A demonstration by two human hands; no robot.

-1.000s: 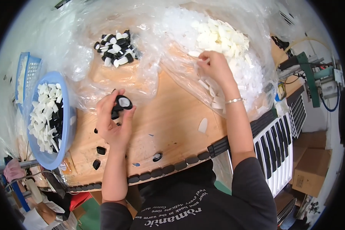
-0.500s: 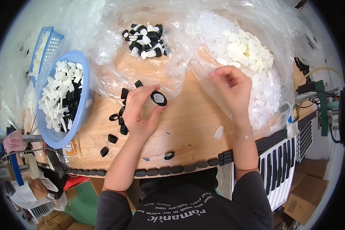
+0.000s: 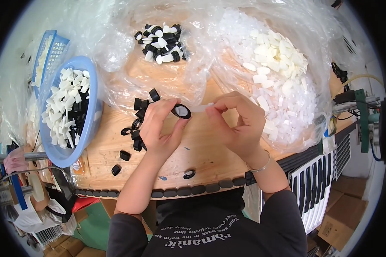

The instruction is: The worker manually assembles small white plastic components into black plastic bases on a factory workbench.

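My left hand [image 3: 158, 128] grips a black oval cap [image 3: 181, 111] between thumb and fingertips, its pale-lined open face turned upward. From the other side my right hand [image 3: 238, 122] pinches a thin translucent white strip [image 3: 200, 108], whose far end reaches the cap's edge; whether the two touch I cannot tell. Several black caps [image 3: 137, 103] lie beside and partly behind my left hand. Nearer me, a single black oval ring [image 3: 189, 174] rests on the wooden table [image 3: 210, 150].
A blue basin [image 3: 96, 112] of white and black pieces stands at left, beside a blue basket [image 3: 58, 45]. Black-and-white assembled pieces [image 3: 162, 43] sit on plastic film at the back. Cream pieces [image 3: 283, 53] and translucent pieces [image 3: 294, 103] are heaped at right. Black pieces line the near edge.
My right hand has come left and nearer from beside the cream heap, and a translucent strip now shows in its fingers by the cap. My left hand has shifted only slightly.
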